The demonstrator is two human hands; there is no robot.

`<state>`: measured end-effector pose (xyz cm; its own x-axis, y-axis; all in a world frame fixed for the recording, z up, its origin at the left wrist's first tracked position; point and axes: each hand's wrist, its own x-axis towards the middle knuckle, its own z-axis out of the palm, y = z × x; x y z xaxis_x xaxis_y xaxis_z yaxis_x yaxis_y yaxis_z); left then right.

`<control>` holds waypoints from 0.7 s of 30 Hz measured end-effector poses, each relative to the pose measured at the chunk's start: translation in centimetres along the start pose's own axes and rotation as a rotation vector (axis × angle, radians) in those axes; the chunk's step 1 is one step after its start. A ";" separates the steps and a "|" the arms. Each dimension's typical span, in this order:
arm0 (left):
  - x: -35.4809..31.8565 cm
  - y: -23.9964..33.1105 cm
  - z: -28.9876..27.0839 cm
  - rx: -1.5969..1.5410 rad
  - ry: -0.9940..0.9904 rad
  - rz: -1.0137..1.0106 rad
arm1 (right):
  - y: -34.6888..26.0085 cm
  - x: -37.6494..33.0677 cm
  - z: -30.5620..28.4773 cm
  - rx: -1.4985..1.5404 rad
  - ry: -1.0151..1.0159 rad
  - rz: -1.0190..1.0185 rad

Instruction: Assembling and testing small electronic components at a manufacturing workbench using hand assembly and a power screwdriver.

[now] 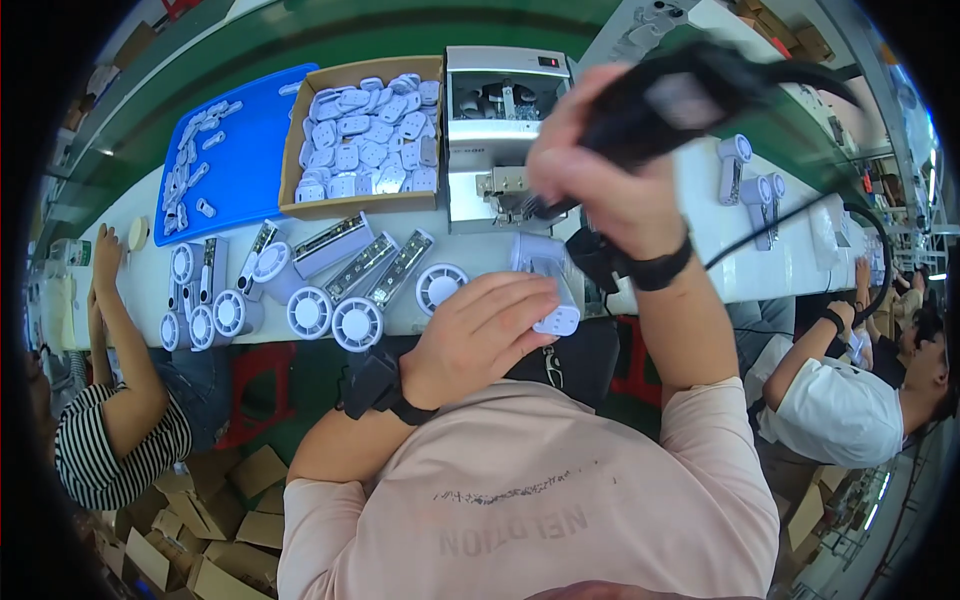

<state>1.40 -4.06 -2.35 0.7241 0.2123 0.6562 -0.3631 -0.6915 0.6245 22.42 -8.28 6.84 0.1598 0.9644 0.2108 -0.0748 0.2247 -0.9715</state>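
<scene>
My left hand (490,325) is closed over a pale lilac handheld fan (562,290) at the table's near edge, its fingers covering part of it. In my right hand (625,195), raised above and to the right, is a black corded electric screwdriver (640,115), blurred by motion. Its tip end points down and left, beside a metal screw feeder (490,150) standing behind the fan. To the left of my left hand lie several fan bodies with open handles, circuit boards showing, such as one fan (357,322).
A cardboard box (291,160) of pale plastic covers stands left of the feeder. Beyond it, a blue tray (255,150) holds small parts. More fans (735,160) lie on the right. The screwdriver's cable (770,235) crosses there. People sit on both sides.
</scene>
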 end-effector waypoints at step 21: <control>-0.5 -0.1 0.4 -0.006 0.023 -0.015 | 1.2 0.0 0.5 -0.013 0.059 -0.044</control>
<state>1.27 -4.38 -2.94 0.7160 0.2381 0.6562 -0.3561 -0.6839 0.6367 21.84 -7.92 5.76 0.2207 0.9435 0.2471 -0.0536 0.2647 -0.9628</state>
